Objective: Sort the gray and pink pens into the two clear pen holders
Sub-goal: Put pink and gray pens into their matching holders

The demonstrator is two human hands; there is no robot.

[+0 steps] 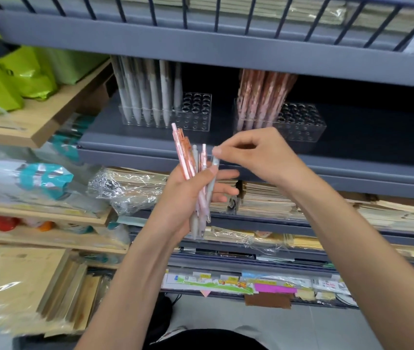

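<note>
Left hand (183,195) is curled round a small bunch of pens (195,160), some pink and some gray, so the sorting is not finished. Right hand (258,152) is nearly closed, and its fingertips (217,149) pinch the top of one gray pen (215,161) at the edge of the bunch. It looks like this pen is being picked out, but the picture is a bit blurry there, so I cannot be sure.

Behind the hands, on the gray shelf (150,145), stand the two clear holders. The left holder (197,117) has a row of gray pens (145,97) in it. The right holder (301,125) has pink pens (261,97) in it. Both holders have many empty holes on their right side. So a lot is sorted, and only the few pens in the hand are left to put away.
</note>
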